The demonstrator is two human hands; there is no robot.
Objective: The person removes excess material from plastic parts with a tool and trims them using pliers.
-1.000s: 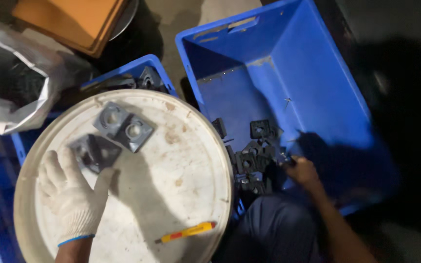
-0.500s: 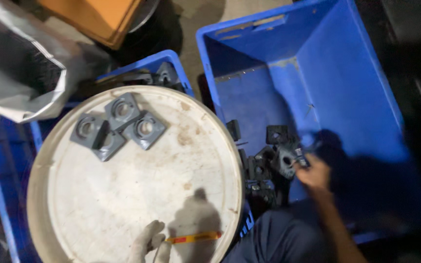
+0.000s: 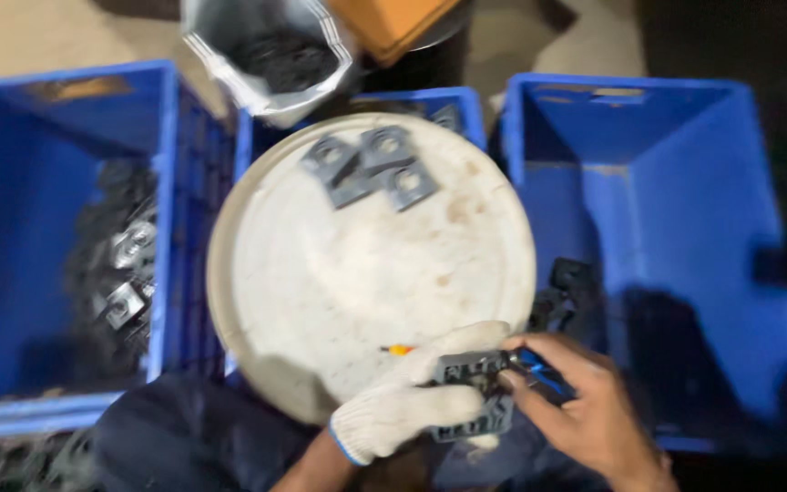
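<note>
Gloved left hand and bare right hand, fingers pinching one dark plate over white lid, between blue crates.

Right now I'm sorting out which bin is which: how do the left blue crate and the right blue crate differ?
The left blue crate holds a deep heap of dark metal parts along its right side; the right blue crate holds only a few dark pieces at its near left corner. The left one's floor is largely covered there; the right one's is mostly bare. Both are blue, rectangular and open-topped, flanking the round white lid.
</note>
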